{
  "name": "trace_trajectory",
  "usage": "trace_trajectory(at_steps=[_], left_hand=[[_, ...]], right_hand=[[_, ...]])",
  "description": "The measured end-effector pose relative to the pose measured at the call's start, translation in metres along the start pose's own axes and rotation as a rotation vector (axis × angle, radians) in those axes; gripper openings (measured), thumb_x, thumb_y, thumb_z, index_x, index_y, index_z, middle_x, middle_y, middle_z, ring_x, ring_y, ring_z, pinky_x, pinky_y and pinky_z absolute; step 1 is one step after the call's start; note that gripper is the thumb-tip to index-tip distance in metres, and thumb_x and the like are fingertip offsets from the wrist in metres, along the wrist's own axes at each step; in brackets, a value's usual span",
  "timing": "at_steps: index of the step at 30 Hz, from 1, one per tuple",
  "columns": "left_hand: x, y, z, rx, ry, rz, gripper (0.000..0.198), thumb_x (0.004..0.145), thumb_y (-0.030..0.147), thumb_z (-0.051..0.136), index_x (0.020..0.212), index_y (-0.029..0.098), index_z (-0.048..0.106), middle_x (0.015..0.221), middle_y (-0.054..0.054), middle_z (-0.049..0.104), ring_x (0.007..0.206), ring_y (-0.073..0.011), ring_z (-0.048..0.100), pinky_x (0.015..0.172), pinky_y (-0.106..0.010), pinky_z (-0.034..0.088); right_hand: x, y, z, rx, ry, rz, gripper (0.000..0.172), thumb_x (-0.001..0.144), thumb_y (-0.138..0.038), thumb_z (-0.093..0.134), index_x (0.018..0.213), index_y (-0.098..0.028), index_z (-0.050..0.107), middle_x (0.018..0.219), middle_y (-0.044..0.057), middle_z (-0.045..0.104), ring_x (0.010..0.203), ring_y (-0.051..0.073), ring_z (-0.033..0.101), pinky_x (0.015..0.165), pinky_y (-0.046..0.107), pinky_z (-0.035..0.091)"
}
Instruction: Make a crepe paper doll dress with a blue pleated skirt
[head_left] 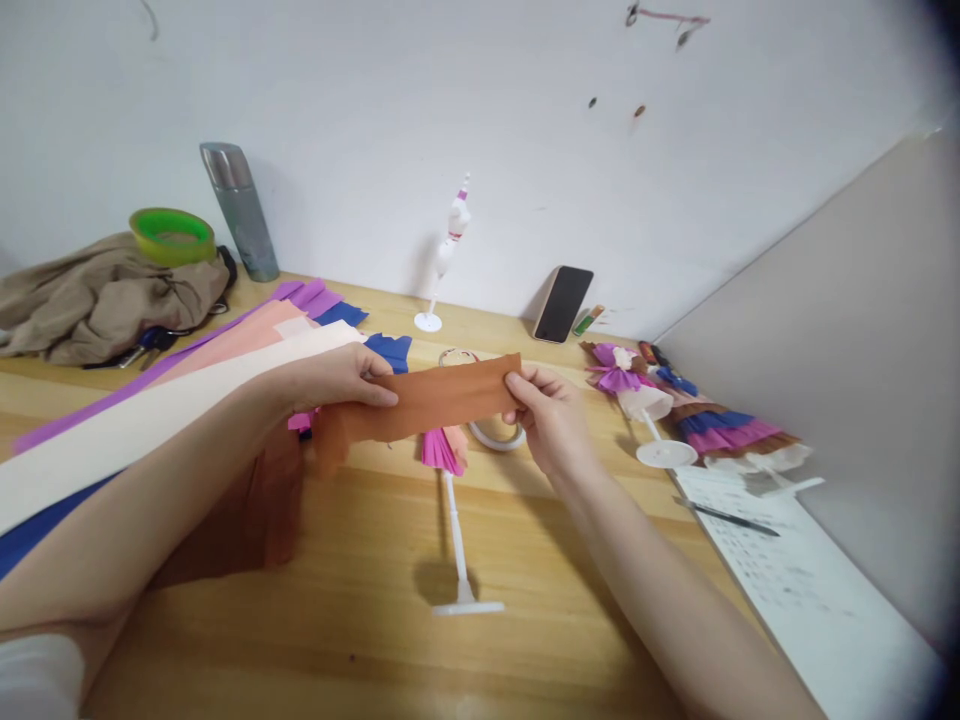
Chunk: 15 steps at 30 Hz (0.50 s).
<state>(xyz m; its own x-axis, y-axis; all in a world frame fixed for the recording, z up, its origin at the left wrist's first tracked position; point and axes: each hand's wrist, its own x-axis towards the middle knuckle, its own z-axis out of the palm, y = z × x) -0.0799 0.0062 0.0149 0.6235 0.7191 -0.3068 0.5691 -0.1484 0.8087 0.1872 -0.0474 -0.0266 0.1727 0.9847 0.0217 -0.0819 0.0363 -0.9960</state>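
2 arms show, bare from the elbow down to the left hand and right hand. A white sleeve, soft and rounded at its hem, covers the left upper arm at the picture's lower-left corner.

The brown paper strip hides part of the doll stand and the tape ring.

Nothing is legible; the white sheet bears rows of print, perhaps characters, too blurred to read.
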Motion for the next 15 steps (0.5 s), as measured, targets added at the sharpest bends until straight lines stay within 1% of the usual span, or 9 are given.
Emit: trace_trajectory(at_steps=[2,4,6,8,10,13,15], left_hand=[[0.002,-0.004,0.001,-0.021,-0.041,-0.002,0.023,0.074,0.039,0.068,0.07,0.016,0.064,0.065,0.002,0.059,0.061,-0.0124,0.052,0.056,-0.022,0.036],[0.005,-0.006,0.006,-0.006,-0.097,0.0,0.022,0.073,0.036,0.067,0.066,0.015,0.061,0.062,0.003,0.056,0.059,-0.0117,0.049,0.055,-0.022,0.034],[0.008,-0.008,0.011,0.003,-0.151,0.001,0.024,0.071,0.035,0.068,0.062,0.015,0.058,0.059,0.003,0.053,0.056,-0.0112,0.047,0.052,-0.022,0.032],[0.01,-0.01,0.015,-0.003,-0.175,0.005,0.025,0.069,0.035,0.068,0.06,0.015,0.055,0.057,0.004,0.052,0.055,-0.0111,0.046,0.051,-0.022,0.031],[0.012,-0.013,0.017,-0.002,-0.186,0.01,0.025,0.068,0.034,0.069,0.059,0.015,0.054,0.057,0.004,0.052,0.054,-0.0112,0.046,0.051,-0.022,0.031],[0.015,-0.019,0.019,-0.001,-0.227,0.004,0.024,0.068,0.035,0.069,0.062,0.015,0.056,0.058,0.003,0.055,0.055,-0.012,0.049,0.051,-0.021,0.032],[0.016,-0.022,0.021,-0.003,-0.271,-0.008,0.024,0.068,0.036,0.068,0.063,0.015,0.058,0.059,0.002,0.057,0.055,-0.0127,0.051,0.051,-0.022,0.034]], right_hand=[[0.0,-0.001,-0.003,-0.094,-0.086,0.065,0.026,0.059,-0.036,0.077,0.067,-0.016,0.062,0.052,-0.003,0.06,0.037,0.008,0.049,0.038,0.02,0.038],[0.001,-0.003,-0.006,-0.202,-0.192,0.149,0.024,0.057,-0.03,0.078,0.061,-0.015,0.06,0.048,-0.002,0.058,0.039,0.01,0.052,0.039,0.021,0.04],[0.002,-0.004,-0.009,-0.312,-0.282,0.193,0.023,0.059,-0.029,0.076,0.058,-0.016,0.056,0.048,-0.004,0.053,0.042,0.009,0.051,0.042,0.021,0.041],[0.003,-0.005,-0.012,-0.388,-0.339,0.203,0.023,0.062,-0.03,0.071,0.058,-0.018,0.052,0.049,-0.006,0.051,0.044,0.008,0.05,0.046,0.021,0.042],[0.005,-0.005,-0.016,-0.44,-0.385,0.218,0.021,0.065,-0.028,0.067,0.058,-0.018,0.05,0.049,-0.006,0.049,0.045,0.008,0.051,0.046,0.02,0.04],[0.007,-0.007,-0.019,-0.505,-0.472,0.269,0.018,0.063,-0.022,0.066,0.056,-0.018,0.05,0.048,-0.006,0.05,0.044,0.008,0.053,0.044,0.019,0.038],[0.007,-0.008,-0.019,-0.507,-0.505,0.284,0.017,0.06,-0.021,0.067,0.055,-0.018,0.052,0.049,-0.005,0.051,0.044,0.009,0.054,0.044,0.02,0.039]])
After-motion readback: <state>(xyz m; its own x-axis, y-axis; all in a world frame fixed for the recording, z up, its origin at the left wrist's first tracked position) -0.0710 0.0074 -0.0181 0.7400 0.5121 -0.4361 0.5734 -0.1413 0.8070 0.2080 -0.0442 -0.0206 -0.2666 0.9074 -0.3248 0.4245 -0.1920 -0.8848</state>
